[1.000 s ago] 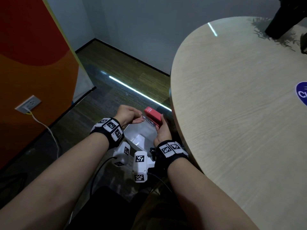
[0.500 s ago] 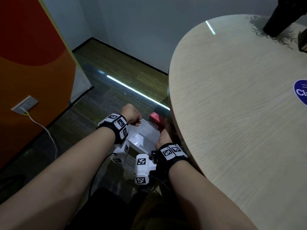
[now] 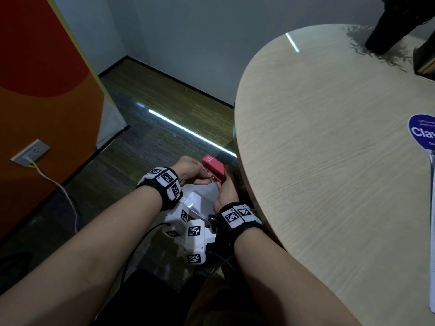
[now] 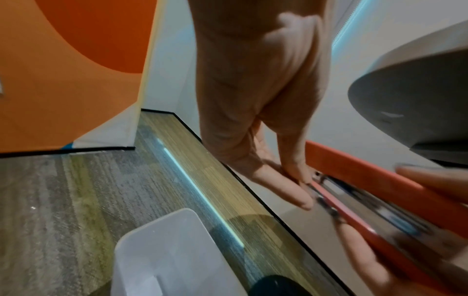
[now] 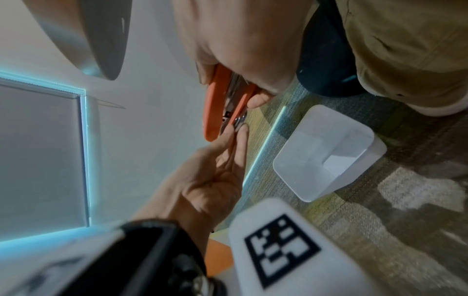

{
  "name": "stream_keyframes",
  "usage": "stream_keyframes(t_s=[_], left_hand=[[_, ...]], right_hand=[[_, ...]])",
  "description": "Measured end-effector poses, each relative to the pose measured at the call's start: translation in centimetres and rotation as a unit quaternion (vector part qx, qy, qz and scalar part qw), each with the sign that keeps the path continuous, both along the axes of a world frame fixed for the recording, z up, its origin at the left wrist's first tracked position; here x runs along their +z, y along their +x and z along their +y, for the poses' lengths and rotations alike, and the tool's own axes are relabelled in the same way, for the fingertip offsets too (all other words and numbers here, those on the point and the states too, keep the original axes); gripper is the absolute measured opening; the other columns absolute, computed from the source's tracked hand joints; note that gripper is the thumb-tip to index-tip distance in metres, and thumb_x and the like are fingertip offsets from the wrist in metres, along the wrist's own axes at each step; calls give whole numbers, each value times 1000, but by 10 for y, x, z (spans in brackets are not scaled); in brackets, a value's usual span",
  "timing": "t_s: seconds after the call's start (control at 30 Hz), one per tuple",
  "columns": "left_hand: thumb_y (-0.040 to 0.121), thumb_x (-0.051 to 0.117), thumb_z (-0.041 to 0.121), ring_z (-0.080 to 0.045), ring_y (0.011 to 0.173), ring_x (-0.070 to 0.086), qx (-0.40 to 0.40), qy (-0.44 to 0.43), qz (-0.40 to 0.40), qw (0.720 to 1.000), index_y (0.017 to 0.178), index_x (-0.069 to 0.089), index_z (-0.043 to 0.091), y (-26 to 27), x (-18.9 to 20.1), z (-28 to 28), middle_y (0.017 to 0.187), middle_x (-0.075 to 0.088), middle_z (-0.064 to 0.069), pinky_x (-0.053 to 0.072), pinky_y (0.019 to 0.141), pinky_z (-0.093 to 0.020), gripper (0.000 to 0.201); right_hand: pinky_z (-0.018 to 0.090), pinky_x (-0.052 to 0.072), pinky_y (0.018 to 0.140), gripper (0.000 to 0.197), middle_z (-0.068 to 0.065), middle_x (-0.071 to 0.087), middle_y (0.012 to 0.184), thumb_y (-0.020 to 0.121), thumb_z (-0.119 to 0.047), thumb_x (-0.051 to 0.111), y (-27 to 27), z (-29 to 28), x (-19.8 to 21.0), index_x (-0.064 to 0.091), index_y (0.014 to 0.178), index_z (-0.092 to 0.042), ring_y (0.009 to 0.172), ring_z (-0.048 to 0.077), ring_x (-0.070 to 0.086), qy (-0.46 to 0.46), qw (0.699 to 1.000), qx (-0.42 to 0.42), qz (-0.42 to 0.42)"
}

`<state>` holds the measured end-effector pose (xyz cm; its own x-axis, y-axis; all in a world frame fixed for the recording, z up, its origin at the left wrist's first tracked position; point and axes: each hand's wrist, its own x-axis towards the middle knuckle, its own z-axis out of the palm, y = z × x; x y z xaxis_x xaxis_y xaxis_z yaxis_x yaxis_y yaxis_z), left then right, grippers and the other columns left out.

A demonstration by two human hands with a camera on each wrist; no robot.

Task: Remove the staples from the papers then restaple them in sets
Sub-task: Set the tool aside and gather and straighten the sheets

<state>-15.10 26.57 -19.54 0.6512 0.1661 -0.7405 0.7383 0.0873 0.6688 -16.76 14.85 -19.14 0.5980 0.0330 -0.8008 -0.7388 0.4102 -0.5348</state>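
A red stapler (image 3: 213, 169) is held below the table's edge, above a white bin (image 3: 200, 201) on the floor. My right hand (image 3: 227, 189) grips the stapler's body from the rear, fingers curled round it (image 5: 215, 104). My left hand (image 3: 190, 171) reaches in from the left, and its thumb and fingers (image 4: 291, 180) pinch the metal front end of the stapler (image 4: 380, 180). The stapler looks slightly parted at the front. Whether a staple sits between the fingertips cannot be seen. An edge of white papers (image 3: 432, 231) lies on the table at the far right.
The round wooden table (image 3: 329, 161) fills the right side, with a blue sticker (image 3: 422, 135) and a black object (image 3: 386, 27) at the back. The bin (image 5: 324, 152) stands on carpet beside my legs. An orange wall with an outlet (image 3: 30, 152) and cable is on the left.
The stapler dipped toward the bin half a second ago and has come back up. My left hand has moved right onto its front end.
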Motion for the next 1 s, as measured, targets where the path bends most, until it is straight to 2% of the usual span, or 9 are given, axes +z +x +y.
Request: stream_keyframes(t_s=[0.1, 0.2, 0.3, 0.37, 0.43, 0.57, 0.67, 0.9, 1.0], left_hand=[[82, 65, -10, -18, 48, 67, 49, 29, -5, 998, 83, 63, -10, -1, 5, 14, 73, 67, -23, 57, 48, -21, 2], [89, 63, -1, -15, 45, 65, 64, 95, -11, 993, 83, 62, -8, -6, 7, 28, 65, 67, -17, 55, 49, -24, 9], [87, 70, 22, -24, 92, 69, -25, 202, -17, 979, 106, 68, -2, -7, 6, 41, 101, 73, -15, 51, 81, -31, 30], [80, 74, 37, -29, 115, 60, -70, 201, 12, 977, 123, 61, 2, -10, 11, 48, 122, 66, -15, 45, 101, -42, 56], [75, 75, 48, -33, 109, 64, -73, 120, 53, 989, 128, 54, 2, -14, 22, 51, 119, 65, -20, 51, 95, -50, 74], [81, 71, 25, -29, 93, 70, 23, -51, -12, 998, 120, 56, -12, -18, 54, 54, 117, 63, -31, 58, 80, -37, 56], [74, 74, 21, -28, 100, 69, 56, -53, -73, 994, 115, 59, -8, -17, 83, 64, 117, 65, -28, 57, 83, -35, 53], [91, 62, 13, -15, 74, 73, 112, -24, -210, 971, 131, 49, -4, -4, 156, 69, 105, 66, -17, 61, 65, -31, 45], [92, 61, 14, -17, 76, 74, 128, -46, -256, 957, 130, 49, -5, 6, 180, 56, 105, 66, -19, 60, 61, -30, 44]], right_hand=[[10, 40, 34, 35, 9, 59, 80, 102, -30, 49, -2, 0, 10, 64, 110, 0, 61, 9, 52, 3, 1000, -2, -8], [19, 52, 46, 37, 9, 68, 89, 93, -39, 63, -3, 8, -3, 67, 103, -3, 67, 16, 64, -1, 1000, -31, 4], [41, 59, 82, 45, 6, 73, 91, 71, -52, 77, -7, 24, -8, 71, 94, -13, 82, 25, 71, -74, 996, -44, 1], [46, 57, 86, 41, 6, 74, 92, 69, -45, 80, -6, 29, -3, 70, 92, -12, 85, 27, 71, -114, 992, -43, -27], [42, 56, 91, 39, 7, 71, 102, 76, -27, 81, -8, 33, 16, 67, 106, -5, 93, 25, 69, -121, 990, -37, -56], [39, 53, 97, 56, 14, 64, 116, 74, -8, 82, -9, 45, 40, 54, 122, -4, 103, 25, 65, -64, 992, -20, -103], [35, 53, 94, 51, 8, 63, 110, 75, -13, 83, -7, 57, 61, 55, 117, -9, 98, 19, 64, -51, 987, 45, -148], [17, 41, 77, 43, -3, 55, 98, 85, -18, 75, 18, 62, 126, 54, 121, -6, 83, 7, 53, -99, 930, 157, -317], [23, 46, 81, 42, 3, 63, 102, 84, -24, 75, 32, 48, 155, 59, 119, -6, 89, 14, 59, -154, 886, 179, -399]])
